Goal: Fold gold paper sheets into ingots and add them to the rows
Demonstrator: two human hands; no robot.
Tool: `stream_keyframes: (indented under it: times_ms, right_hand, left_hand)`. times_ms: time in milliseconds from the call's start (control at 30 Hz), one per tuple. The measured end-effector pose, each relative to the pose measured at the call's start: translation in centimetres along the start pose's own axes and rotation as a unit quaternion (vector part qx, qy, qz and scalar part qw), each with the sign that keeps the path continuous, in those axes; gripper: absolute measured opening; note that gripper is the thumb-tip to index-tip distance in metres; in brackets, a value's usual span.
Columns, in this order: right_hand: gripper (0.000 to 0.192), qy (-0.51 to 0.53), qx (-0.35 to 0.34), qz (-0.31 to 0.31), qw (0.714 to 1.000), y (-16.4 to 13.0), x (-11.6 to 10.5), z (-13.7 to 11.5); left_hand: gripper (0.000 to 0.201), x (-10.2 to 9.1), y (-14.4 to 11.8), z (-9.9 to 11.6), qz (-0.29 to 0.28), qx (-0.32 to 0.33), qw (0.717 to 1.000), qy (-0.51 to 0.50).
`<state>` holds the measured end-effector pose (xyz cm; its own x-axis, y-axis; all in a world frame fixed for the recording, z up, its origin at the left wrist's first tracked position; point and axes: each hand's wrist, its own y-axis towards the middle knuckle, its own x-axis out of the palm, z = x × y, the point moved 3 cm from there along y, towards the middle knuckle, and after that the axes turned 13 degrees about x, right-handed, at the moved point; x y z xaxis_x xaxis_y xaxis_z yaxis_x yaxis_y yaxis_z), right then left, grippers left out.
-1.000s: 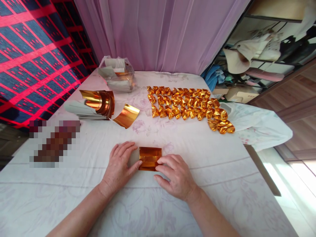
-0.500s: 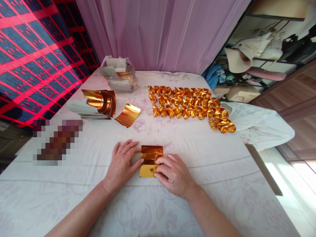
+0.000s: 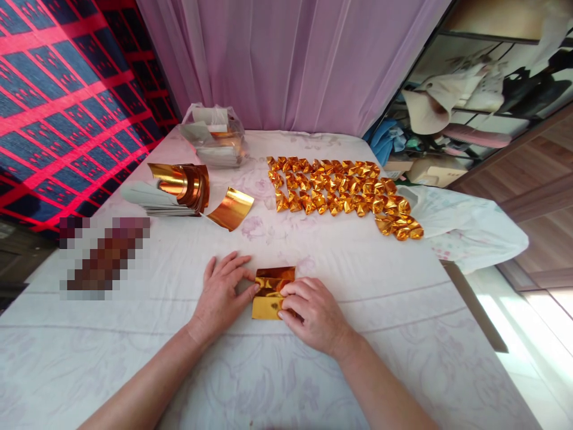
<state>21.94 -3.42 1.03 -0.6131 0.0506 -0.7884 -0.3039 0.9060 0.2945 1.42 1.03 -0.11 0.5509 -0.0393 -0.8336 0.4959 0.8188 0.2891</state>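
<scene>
A gold foil paper sheet [image 3: 267, 307], creased into panels across its width, lies on the table in front of me. Its upper and lower flaps are partly folded, and the middle panel looks bent. On its left edge rests the thumb of my left hand [image 3: 224, 292], whose other fingers are stretched out flat on the cloth. My right hand [image 3: 316, 313] has its fingers curled on the right edge, gripping the paper there. The fingertips hide that edge in part.
Rows of folded gold foil pieces [image 3: 335, 185] lie at the back right, beside a white plastic bag [image 3: 474, 224]. At the back left are a stack of foil sheets [image 3: 179, 191], a loose foil sheet [image 3: 231, 209] and a clear bag [image 3: 215, 140] of paper.
The paper's middle has buckled and its upper edge now slants. My right fingers have shifted slightly at the right edge; my left hand has hardly moved.
</scene>
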Motion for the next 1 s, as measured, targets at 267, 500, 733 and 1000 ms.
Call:
stream_keyframes:
  times_ms: [267, 500, 733, 1000]
  right_hand:
    - [0.013, -0.004, -0.005, 0.019, 1.000, 0.1, -0.1, 0.0]
    - [0.016, -0.014, -0.001, 0.037, 0.999, 0.1, 0.0, 0.1]
    - [0.026, -0.005, 0.020, 0.073, 0.997, -0.1, 0.3, -0.4]
    - [0.034, 0.020, 0.033, 0.100, 0.994, 0.2, 0.5, -2.1]
  left_hand:
    - [0.007, 0.0, 0.0, -0.2, 0.001, -0.006, 1.000, -0.022]
    - [0.014, -0.4, 0.0, -0.1, 0.023, -0.023, 0.996, -0.083]
    - [0.013, -0.8, 0.0, 0.5, 0.100, -0.021, 0.984, -0.146]
    - [0.012, -1.6, -0.1, 2.5, 0.139, 0.030, 0.972, -0.185]
